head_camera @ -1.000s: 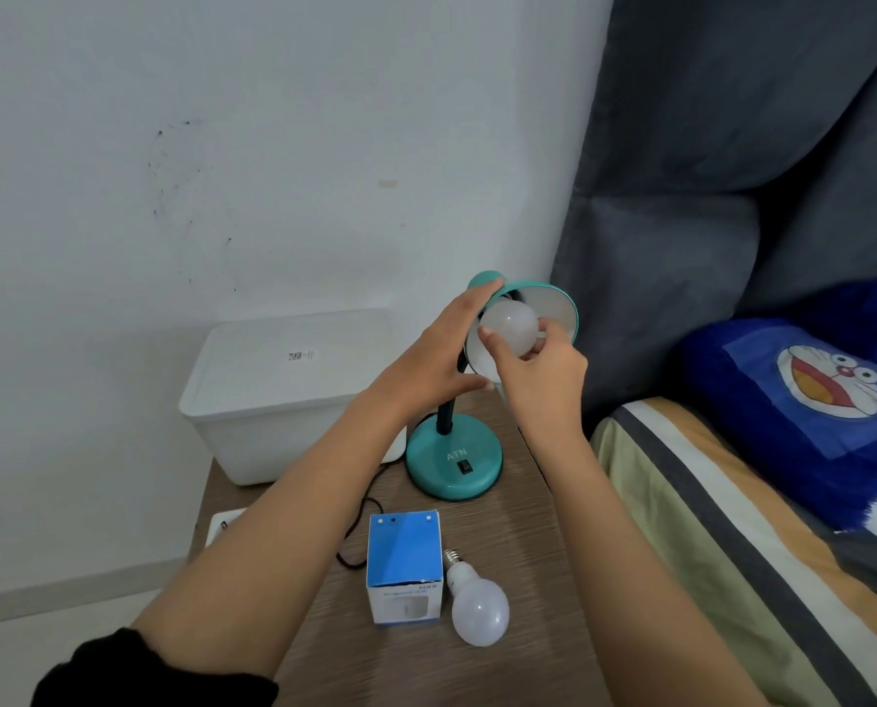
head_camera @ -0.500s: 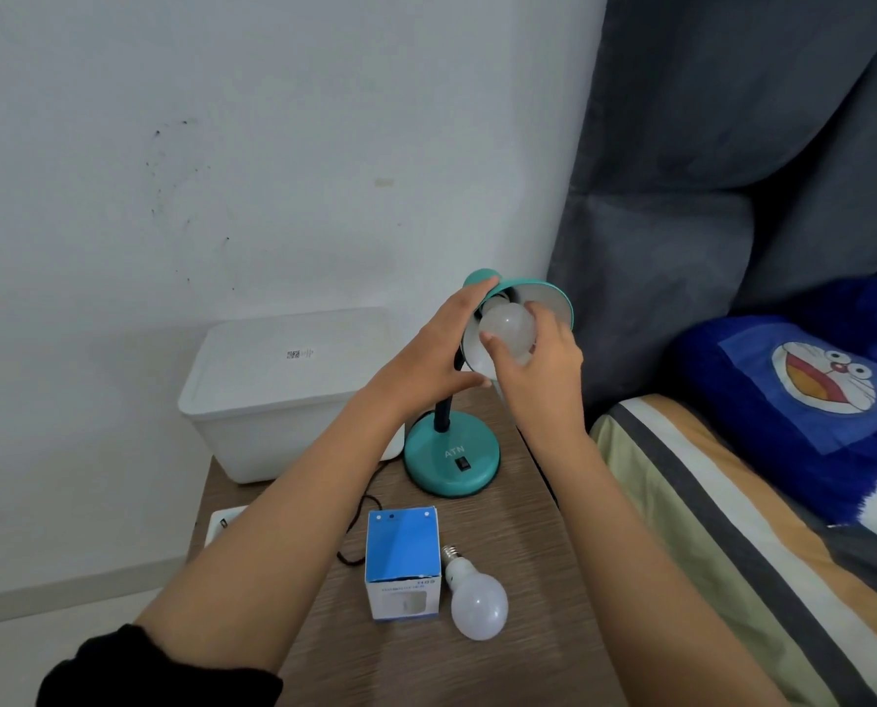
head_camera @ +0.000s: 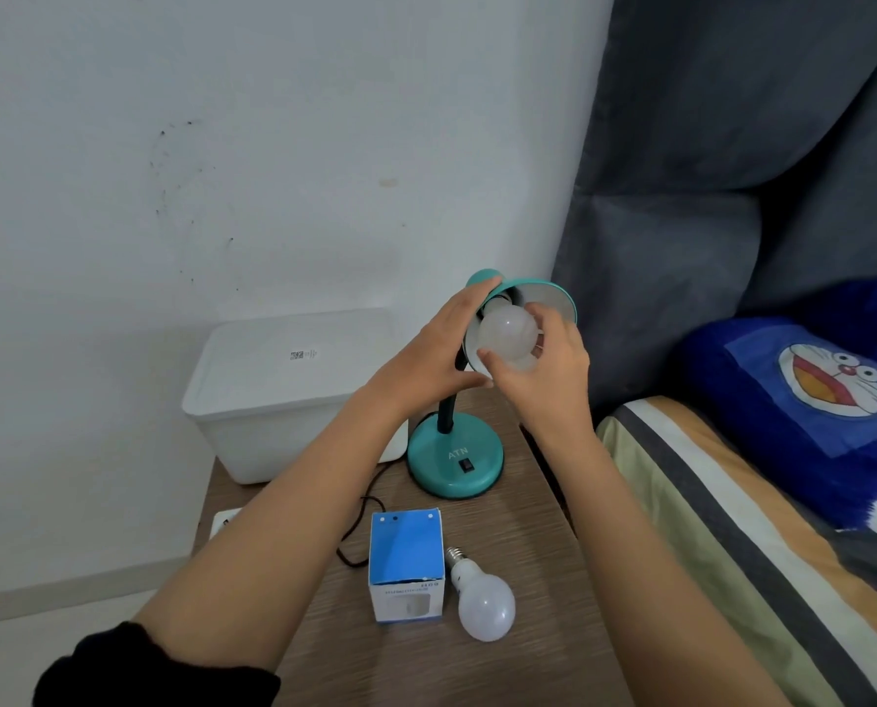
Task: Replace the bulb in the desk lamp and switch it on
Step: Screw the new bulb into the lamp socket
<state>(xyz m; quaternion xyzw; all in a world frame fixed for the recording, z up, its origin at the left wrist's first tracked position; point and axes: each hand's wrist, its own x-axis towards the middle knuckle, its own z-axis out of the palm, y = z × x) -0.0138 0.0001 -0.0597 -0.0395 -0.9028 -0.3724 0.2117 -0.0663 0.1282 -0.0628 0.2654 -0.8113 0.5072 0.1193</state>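
Left hand: held against the outside of the teal lamp shade, fingers stretched along its back and left rim, thumb lying below toward the shade's lower edge; the hand is spread wide and cupped round the shade rather than closed into a fist.
Right hand: curled round the bulb in the shade, thumb pressed on its lower left, fingers wrapped behind its right side; the bulb is gripped between them, the hand half closed.
Bulb in the shade: a frosted white globe, seated at the mouth of the shade, its base hidden inside; how far it is screwed in cannot be told.
Desk lamp: the shade is tilted to face the camera, carried on a dark curved neck rising from a round teal base; a black switch is set on the front of the base, below the letters ATN.
Spare bulb: laid on its side on the wooden table, screw cap pointing up and left, touching or just beside the right side of the box.
Bulb box: blue on top, white on the front, stood near the table's front, in front of the lamp base.
Cord: a dark lead is looped on the table to the left of the box.
White bin: a lidded container set behind the left forearm, against the wall.
Bed: striped bedding lies to the right of the table, with a blue cartoon pillow on it.
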